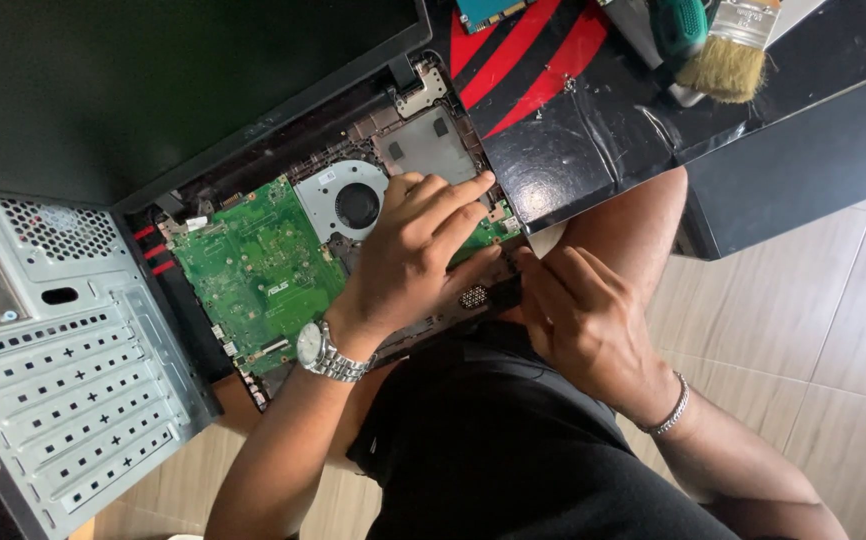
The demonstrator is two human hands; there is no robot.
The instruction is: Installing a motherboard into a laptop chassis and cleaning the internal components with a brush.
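A: Opened laptop (283, 250) across the person's lap, green board (253, 265) and round fan (353, 205) bare.
B: Left hand (413, 260) spread flat, fingers pressing the board; right hand (578, 315) curled, pinching the laptop's near edge.
A: Beyond, grey PC case (63, 350), glossy black panel (593, 130), brush (728, 55), tiled floor (833, 330).

Opened laptop base (283, 250) on the lap, green motherboard (253, 265) and round fan (353, 205) exposed.
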